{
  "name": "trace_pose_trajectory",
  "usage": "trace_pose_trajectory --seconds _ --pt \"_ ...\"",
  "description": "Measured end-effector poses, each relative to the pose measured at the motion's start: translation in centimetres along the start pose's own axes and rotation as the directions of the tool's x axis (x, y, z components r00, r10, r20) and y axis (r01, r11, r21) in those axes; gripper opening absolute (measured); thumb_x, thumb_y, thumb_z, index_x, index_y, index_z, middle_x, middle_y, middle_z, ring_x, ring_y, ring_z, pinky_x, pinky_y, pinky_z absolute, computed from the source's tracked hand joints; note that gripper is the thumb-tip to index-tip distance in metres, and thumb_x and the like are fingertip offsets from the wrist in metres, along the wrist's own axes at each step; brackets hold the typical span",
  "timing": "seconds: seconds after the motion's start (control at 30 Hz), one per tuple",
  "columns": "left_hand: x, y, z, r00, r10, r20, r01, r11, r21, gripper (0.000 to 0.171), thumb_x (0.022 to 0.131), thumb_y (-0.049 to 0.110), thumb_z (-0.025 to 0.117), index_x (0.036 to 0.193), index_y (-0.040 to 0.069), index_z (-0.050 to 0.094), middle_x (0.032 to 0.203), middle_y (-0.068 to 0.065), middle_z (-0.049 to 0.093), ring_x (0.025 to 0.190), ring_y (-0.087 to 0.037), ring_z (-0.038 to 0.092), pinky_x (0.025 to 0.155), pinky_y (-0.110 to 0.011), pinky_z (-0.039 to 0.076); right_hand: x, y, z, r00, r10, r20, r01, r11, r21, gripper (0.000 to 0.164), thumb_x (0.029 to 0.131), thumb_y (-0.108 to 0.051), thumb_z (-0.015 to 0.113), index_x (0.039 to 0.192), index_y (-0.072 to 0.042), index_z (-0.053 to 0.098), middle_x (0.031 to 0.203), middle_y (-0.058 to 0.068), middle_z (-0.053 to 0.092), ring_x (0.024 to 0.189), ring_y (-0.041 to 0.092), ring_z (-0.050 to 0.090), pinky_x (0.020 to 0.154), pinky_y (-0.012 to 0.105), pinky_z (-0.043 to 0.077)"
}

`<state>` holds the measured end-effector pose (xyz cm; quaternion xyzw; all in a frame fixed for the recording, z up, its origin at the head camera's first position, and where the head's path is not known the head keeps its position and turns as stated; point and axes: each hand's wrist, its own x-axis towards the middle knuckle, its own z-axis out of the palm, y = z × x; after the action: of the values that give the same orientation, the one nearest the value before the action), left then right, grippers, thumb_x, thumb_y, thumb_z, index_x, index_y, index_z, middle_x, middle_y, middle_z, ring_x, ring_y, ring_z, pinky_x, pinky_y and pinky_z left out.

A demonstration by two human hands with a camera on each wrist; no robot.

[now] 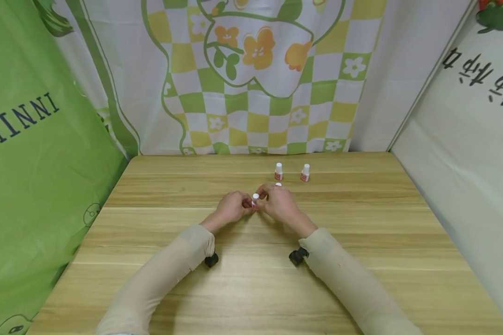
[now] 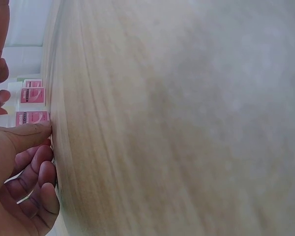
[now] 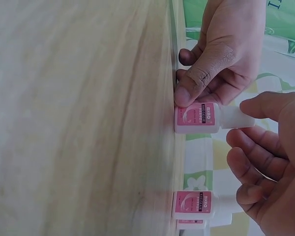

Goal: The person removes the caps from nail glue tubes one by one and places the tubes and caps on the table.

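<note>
A small white glue bottle [image 3: 196,118] with a pink label stands on the wooden table between my hands. The thumb and fingers of my left hand [image 1: 231,207] pinch its lower body from the left, close to the tabletop. From the other side my right hand [image 1: 281,204] has its thumb and fingertips around the white cap [image 3: 236,118]. In the left wrist view, the thumb of the left hand overlaps part of the pink label [image 2: 32,117]. Just behind the right hand another bottle [image 1: 278,184] shows only its cap in the head view.
Two more such bottles stand upright farther back, one on the left [image 1: 278,171] and one on the right [image 1: 305,173]. The wooden table [image 1: 251,288] ends at a patterned curtain [image 1: 255,121]. Green cloth [image 1: 33,177] hangs on the left, white cloth [image 1: 457,153] on the right.
</note>
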<state>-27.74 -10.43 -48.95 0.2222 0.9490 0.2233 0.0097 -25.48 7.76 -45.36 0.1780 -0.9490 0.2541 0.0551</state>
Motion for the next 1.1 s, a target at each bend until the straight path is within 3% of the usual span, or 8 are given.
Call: trace_pose_trajectory --seconds 0.9,1.1 --pt "-0.03 0.25 -0.11 0.999 -0.029 0.016 0.029 1.000 0.005 0.012 0.086 0.027 0.079 0.092 0.017 0.076 0.087 0.005 0.076 0.082 -0.013 0.069 0.081 -0.033 0.054 0.13 -0.04 0.11 1.000 -0.012 -0.011 0.012 1.000 0.004 0.018 0.088 -0.031 0.075 0.101 -0.018 0.071 0.095 0.000 0.074 0.087 0.018 0.066 0.075 0.035 0.052" --pt "-0.07 0.22 -0.06 1.000 -0.011 0.004 0.011 1.000 0.009 0.011 0.086 0.026 0.079 0.090 0.017 0.075 0.085 0.004 0.076 0.081 -0.013 0.069 0.080 -0.034 0.053 0.06 -0.05 0.16 1.000 -0.027 -0.010 0.027 1.000 0.006 0.020 0.087 -0.030 0.075 0.102 -0.017 0.071 0.094 0.000 0.074 0.087 0.019 0.065 0.076 0.036 0.052"
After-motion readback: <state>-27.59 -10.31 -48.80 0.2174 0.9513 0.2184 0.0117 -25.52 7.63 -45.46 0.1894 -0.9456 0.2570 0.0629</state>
